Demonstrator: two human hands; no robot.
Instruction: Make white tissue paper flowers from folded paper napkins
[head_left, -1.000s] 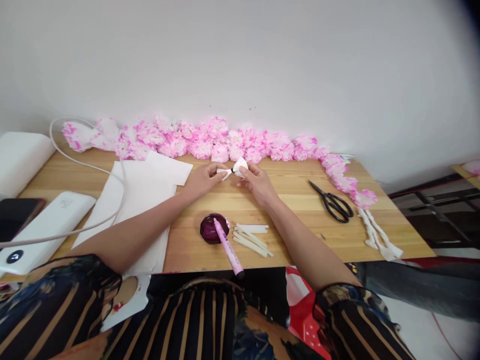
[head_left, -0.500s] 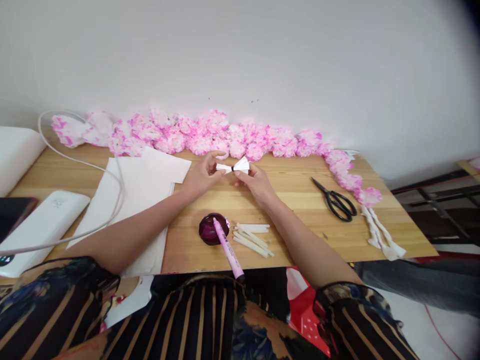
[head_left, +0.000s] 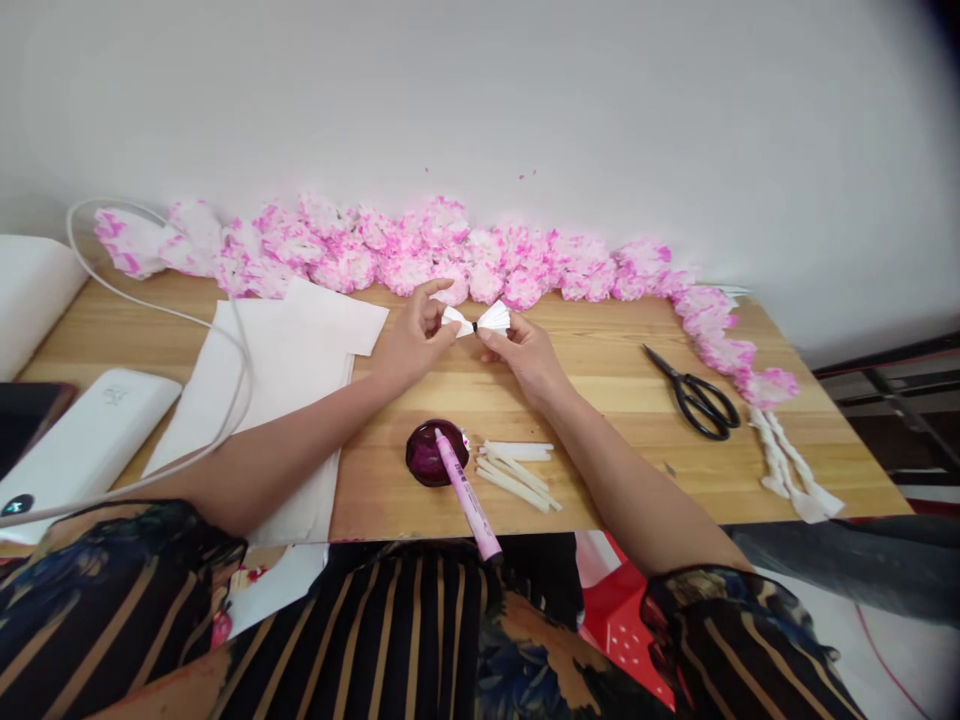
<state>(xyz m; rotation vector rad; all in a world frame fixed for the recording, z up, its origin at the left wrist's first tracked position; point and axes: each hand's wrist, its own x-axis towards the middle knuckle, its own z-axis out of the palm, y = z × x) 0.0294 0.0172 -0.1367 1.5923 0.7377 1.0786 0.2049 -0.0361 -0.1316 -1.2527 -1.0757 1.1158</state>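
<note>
Wood grain runs across the pale tabletop, its far edge lined with ruffled, pink-tipped blossoms. Between the fingertips, above the wood, sits a pleated white bow: left hand pinching its left wing, right hand its right. Its middle is already cinched by a dark band; the pleats are fanned, not ruffled. Smooth white sheets lie flat, unpleated

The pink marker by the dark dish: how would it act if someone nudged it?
The pink marker looks stiff and probably light, being a slim pen. It might roll or swing, since its barrel seems round and its tip leans on the dark dish. It could also tip off the table edge, which its capped end overhangs.
</note>
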